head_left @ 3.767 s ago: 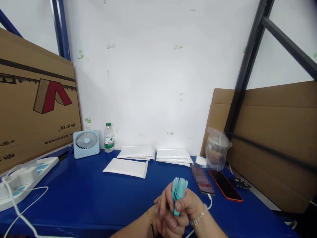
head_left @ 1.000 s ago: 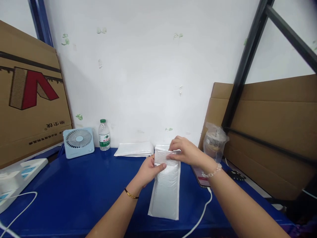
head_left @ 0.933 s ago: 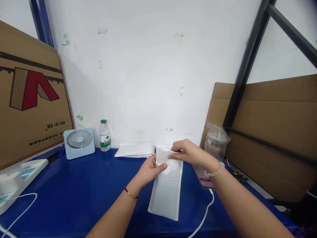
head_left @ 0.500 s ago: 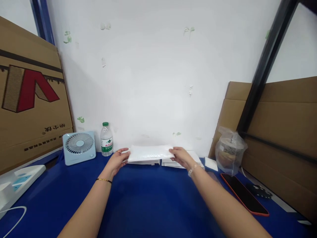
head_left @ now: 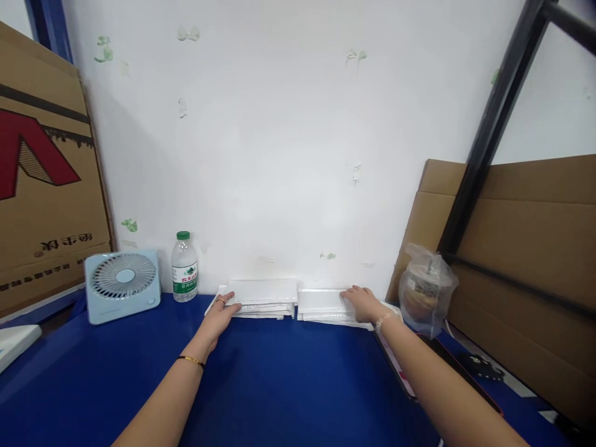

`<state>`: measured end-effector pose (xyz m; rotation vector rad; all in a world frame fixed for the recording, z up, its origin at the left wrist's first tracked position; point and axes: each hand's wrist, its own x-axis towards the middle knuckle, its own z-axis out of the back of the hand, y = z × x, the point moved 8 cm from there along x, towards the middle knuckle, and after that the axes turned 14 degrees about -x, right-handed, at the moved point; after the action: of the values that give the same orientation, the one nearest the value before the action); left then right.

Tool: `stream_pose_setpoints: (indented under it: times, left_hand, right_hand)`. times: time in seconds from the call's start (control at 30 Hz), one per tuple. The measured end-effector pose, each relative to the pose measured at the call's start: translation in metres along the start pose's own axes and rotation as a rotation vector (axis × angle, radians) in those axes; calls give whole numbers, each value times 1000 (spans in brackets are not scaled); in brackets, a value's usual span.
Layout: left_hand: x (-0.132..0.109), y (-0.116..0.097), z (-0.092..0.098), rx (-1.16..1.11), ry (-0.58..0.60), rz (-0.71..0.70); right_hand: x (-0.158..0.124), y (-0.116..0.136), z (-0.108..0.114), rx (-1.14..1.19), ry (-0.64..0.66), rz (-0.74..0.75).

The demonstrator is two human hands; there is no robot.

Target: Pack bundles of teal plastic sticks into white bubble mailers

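Observation:
Two low stacks of flat white packets lie side by side against the wall at the back of the table. At the left stack (head_left: 263, 292), my left hand (head_left: 221, 315) touches the left end, its thumb and fingers apart. My right hand (head_left: 365, 304) rests with outstretched fingers on the right part of the right stack (head_left: 321, 303). The packets look thin and slightly glossy; what is inside them cannot be seen. A narrow gap separates the two stacks.
Left of the stacks stand a water bottle (head_left: 185, 268) and a light blue fan (head_left: 123, 285). A bagged cup (head_left: 426, 292), a phone (head_left: 395, 366) partly under my right forearm, and a dark object (head_left: 482, 366) are on the right. Cardboard (head_left: 535, 261) flanks the table (head_left: 279, 385).
The white packet both hands held raised has come down onto the left stack. My right hand has let go of it and moved right onto the right stack. The view has shifted slightly.

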<state>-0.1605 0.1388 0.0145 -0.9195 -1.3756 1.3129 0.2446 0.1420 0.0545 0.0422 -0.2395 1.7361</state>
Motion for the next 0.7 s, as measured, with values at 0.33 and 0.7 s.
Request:
stream_pose_setpoints:
  times: [0.33, 0.7]
  left_hand:
    - [-30, -57, -3, 287, -203, -331]
    - [-171, -73, -196, -1014, 982, 414]
  right_hand:
    - [-38, -54, 85, 35, -376, -141]
    - [-90, -6, 115, 1199, -372, -35]
